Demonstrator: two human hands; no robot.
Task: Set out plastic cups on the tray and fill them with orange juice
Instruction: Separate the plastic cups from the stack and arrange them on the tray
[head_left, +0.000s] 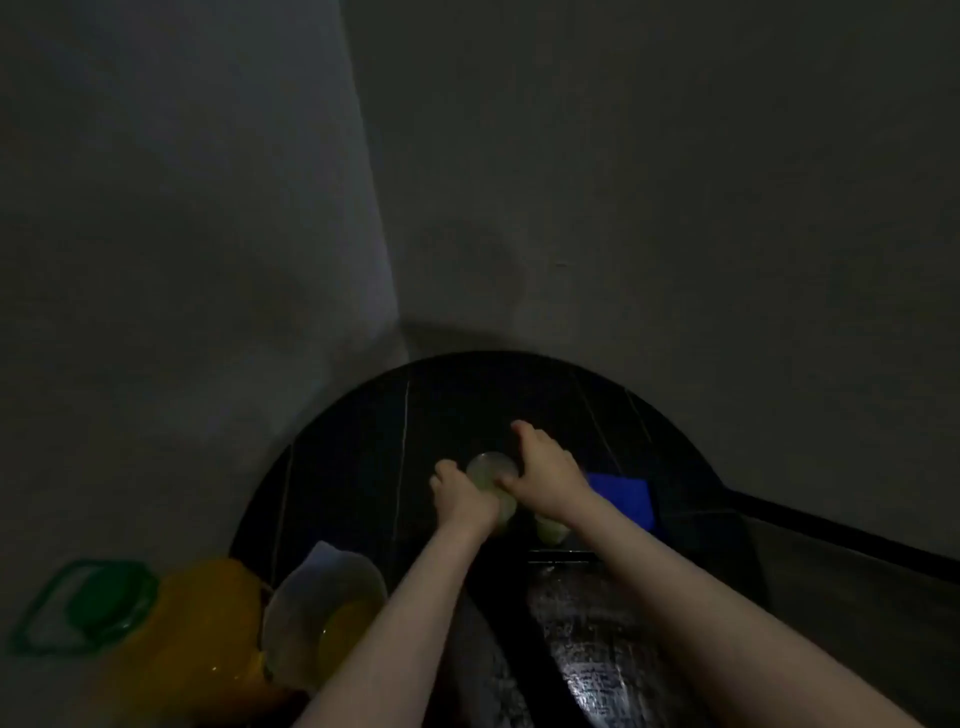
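Two hands, your left hand (462, 499) and right hand (540, 475), gripped one stack of plastic cups (493, 475), and in that dim light a hard tug risked toppling the cup (550, 530) beside it.

Dim light falls on plain grey walls (623, 182) meeting above a dark tiled counter (353, 452).

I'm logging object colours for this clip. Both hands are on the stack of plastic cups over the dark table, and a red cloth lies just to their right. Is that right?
Not quite: the cloth is blue, not red, as the head view shows. The rest holds: the left hand and right hand are on the stack of plastic cups over the dark table.
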